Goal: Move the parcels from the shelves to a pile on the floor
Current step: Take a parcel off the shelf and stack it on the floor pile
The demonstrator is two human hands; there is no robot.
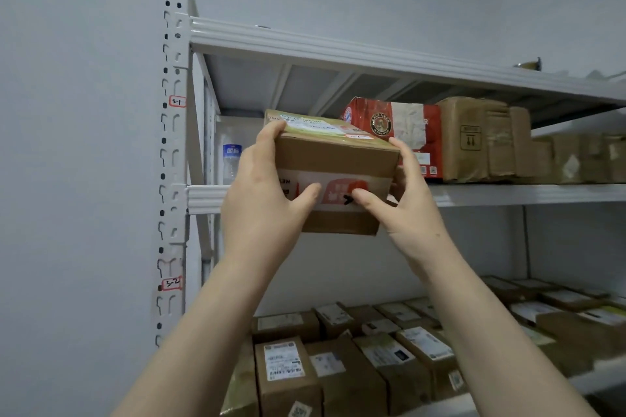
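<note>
Parcel: your brown carton parcel (335, 159) sits at the centre of the frame, tilted. It has a paper label on top and a white band with a red patch across its front.
Parcel's place: it is held up in front of the middle shelf (508, 195), covering part of the shelf's front rim. You cannot tell whether its far end touches the shelf.
Left hand: your left hand (267, 186) grips the parcel's left end, thumb pressed on the front band, fingers curled over the upper left edge.
Right hand: your right hand (403, 200) grips the right end, thumb on the front by the red patch, fingers wrapped round the side.
Behind it: a red box (393, 125) and taped brown boxes (474, 139) stand on the middle shelf at centre right. A water bottle (232, 159) stands at its left end.
Bottom of frame: labelled parcels (338, 366) are packed together on the lower shelf.
</note>
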